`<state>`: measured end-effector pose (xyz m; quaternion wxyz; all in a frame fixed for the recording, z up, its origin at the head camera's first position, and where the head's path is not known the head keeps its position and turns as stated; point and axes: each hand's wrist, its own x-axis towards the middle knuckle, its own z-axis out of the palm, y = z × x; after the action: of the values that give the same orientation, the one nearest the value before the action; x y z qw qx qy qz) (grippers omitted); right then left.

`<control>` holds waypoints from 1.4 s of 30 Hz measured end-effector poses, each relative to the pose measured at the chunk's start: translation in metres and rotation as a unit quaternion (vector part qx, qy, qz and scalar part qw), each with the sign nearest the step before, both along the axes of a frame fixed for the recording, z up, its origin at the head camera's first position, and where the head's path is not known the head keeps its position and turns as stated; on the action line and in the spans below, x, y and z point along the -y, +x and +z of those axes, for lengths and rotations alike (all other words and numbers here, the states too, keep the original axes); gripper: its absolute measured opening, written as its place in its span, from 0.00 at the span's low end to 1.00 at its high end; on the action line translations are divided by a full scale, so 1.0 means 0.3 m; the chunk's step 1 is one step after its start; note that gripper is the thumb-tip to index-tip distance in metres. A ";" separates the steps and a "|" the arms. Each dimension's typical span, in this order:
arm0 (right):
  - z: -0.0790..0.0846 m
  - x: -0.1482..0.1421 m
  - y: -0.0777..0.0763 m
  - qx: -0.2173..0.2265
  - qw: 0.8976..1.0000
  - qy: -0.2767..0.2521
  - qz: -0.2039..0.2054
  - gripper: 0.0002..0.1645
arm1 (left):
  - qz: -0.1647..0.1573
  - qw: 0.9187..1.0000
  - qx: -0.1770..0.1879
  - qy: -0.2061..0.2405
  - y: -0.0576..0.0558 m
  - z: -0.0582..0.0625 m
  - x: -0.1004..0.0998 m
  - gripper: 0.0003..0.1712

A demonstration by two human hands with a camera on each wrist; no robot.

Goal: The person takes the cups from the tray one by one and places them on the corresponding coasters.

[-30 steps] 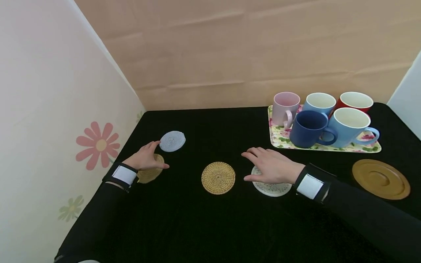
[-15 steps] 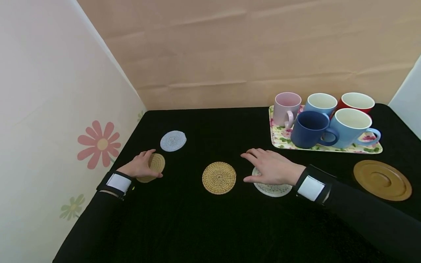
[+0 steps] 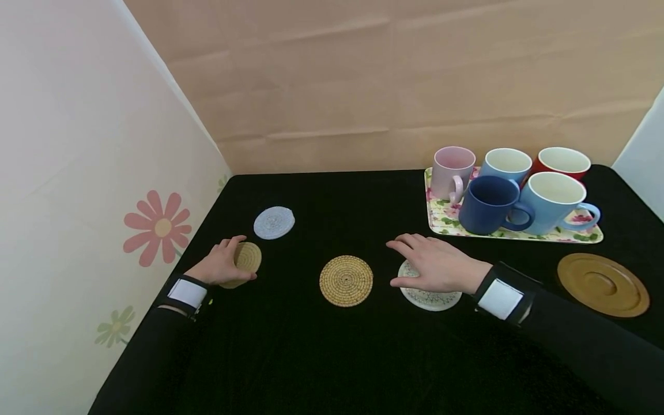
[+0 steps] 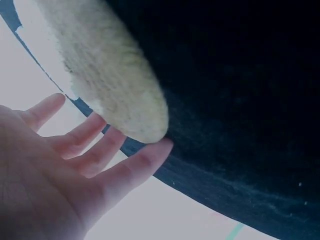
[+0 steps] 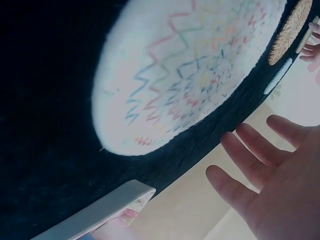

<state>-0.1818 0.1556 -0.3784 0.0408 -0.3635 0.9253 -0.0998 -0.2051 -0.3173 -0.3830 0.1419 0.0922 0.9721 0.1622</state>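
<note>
left arm [image 3: 147, 351]: stretched forward | left fingers [image 4: 135, 167]: spread, extended | right arm [image 3: 586, 337]: angled inward | right fingers [image 5: 229, 190]: spread, loosely extended

Mugs [image 3: 485, 208] on a tray [image 3: 443, 217] stand right of the leftmost coaster [image 3: 249, 257].

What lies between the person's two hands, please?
In the head view: the tan coaster at the left hand, then, across bare black cloth, the golden woven coaster, then bare cloth to the right hand.
</note>
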 end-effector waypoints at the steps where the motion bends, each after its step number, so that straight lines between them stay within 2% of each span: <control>1: 0.000 -0.003 0.001 0.000 1.000 -0.002 -0.001 0.53 | 0.000 1.000 -0.004 -0.001 0.001 -0.002 0.001 0.58; 15: 0.011 -0.049 0.020 -0.002 1.000 -0.001 -0.028 0.50 | -0.015 0.999 -0.026 -0.013 -0.001 -0.015 0.008 0.59; 27: 0.006 -0.070 0.033 -0.005 0.999 -0.003 -0.031 0.49 | -0.024 1.000 -0.013 -0.004 0.009 -0.017 -0.004 0.58; 34: 0.000 -0.077 0.042 0.009 0.999 -0.007 -0.035 0.48 | -0.040 0.999 -0.015 0.010 0.023 -0.012 -0.024 0.58; 42: 0.001 -0.069 0.051 0.015 1.000 -0.010 -0.023 0.52 | -0.063 0.998 -0.015 0.021 0.028 -0.011 -0.070 0.57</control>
<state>-0.1666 0.1764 -0.3781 0.0490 -0.3414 0.9315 -0.1156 -0.1967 -0.2961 -0.3863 0.1353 0.1586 0.9628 0.1722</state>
